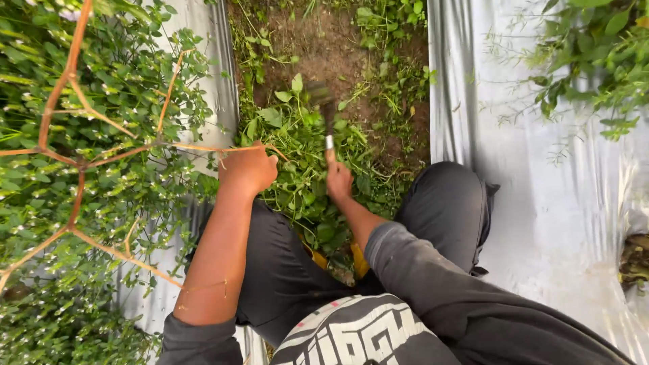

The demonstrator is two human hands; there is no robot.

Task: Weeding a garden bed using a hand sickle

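1. Starting at the far left: a bushy green plant with small leaves and thin bare orange-brown stems (74,169) fills that side, spilling over a sheet of silvery-grey plastic mulch (220,40).
2. Next comes the left hand (249,169), closed into a loose fist at the edge of a clump of leafy green weeds (297,162). Its back faces the camera, so I cannot tell whether it grips any stems; it touches the weeds and one of the orange-brown stems crosses just above it.
3. Centre now: the weeds grow in a strip of bare brown soil (324,47) running between the two plastic sheets, thick near the hands and thinner further up.
4. Just right of the weed clump's middle, the right hand (338,179) is wrapped tight around the handle of a small dark hand tool with a metal collar (327,118). The tool points up and away from the person, its blurred dark head down among the weeds against the soil.
5. Below the hands, dark grey trousers (446,203) show the person crouching, knees either side of the weeds.
6. Right again, a second wide sheet of silvery-grey plastic mulch (541,189) covers the ground.
7. Far right, top corner: another leafy green plant (595,61) hangs over that sheet.
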